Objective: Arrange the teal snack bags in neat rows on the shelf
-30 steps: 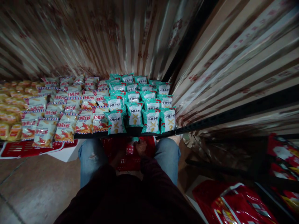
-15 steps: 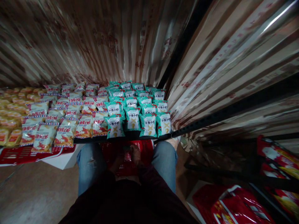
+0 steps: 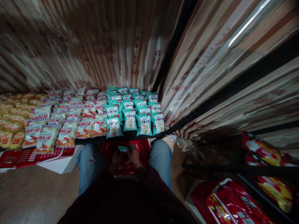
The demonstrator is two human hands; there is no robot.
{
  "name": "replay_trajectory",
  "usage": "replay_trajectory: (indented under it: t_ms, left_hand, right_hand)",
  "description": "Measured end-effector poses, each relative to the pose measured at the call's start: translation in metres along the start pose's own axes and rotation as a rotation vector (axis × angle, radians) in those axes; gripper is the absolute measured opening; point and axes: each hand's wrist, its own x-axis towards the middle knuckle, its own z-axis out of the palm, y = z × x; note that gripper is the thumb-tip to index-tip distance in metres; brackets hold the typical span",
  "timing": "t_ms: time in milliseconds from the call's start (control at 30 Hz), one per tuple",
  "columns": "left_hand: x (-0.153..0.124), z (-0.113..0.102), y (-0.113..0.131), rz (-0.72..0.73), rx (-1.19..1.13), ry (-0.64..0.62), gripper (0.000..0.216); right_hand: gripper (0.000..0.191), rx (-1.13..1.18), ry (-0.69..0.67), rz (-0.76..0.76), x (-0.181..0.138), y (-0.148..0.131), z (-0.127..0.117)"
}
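Between my knees, over a red plastic basket point(image 3: 144, 151), my right hand point(image 3: 134, 155) is closed on the edge of a small teal snack bag point(image 3: 122, 148). My left hand point(image 3: 116, 160) is close below the bag's left end, in deep shadow; whether its fingers grip the bag is unclear. Just beyond my hands, rows of teal-and-white snack bags point(image 3: 144, 124) stand on a black shelf point(image 3: 130, 135). To their left are white-and-orange snack bags point(image 3: 66, 133) with striped edges.
Yellow packaged items point(image 3: 10, 121) fill the shelf's far left. A red basket point(image 3: 46, 157) and a white box point(image 3: 62, 160) sit beneath. Plastic-wrapped striped sheeting point(image 3: 112, 46) lines the back, with a black metal post point(image 3: 173, 46). Red packages point(image 3: 233, 202) lie at lower right.
The teal bag between my hands now shows more plainly, at the right hand's fingertips. The view has shifted slightly, so the shelf's right end appears farther left.
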Motion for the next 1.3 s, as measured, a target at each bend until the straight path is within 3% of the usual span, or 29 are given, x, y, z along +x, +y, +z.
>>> replay_trajectory:
  t_ms: [267,533,867,1300]
  left_hand:
    - [-0.013,-0.008,0.006,0.068,-0.078,0.039,0.042]
    - [-0.036,-0.009,0.027,0.158,-0.052,0.054,0.041]
    - [-0.054,0.000,0.062,0.266,-0.101,0.004,0.048]
    - [-0.079,0.012,0.109,0.337,-0.086,0.080,0.037]
  right_hand:
    - [0.021,0.099,0.041,-0.038,-0.013,-0.022,-0.025]
    - [0.027,0.202,0.057,-0.041,-0.024,-0.043,-0.046]
    - [0.037,0.297,0.115,-0.076,-0.026,-0.075,-0.079]
    - [0.043,0.307,0.207,-0.055,-0.009,-0.111,-0.108]
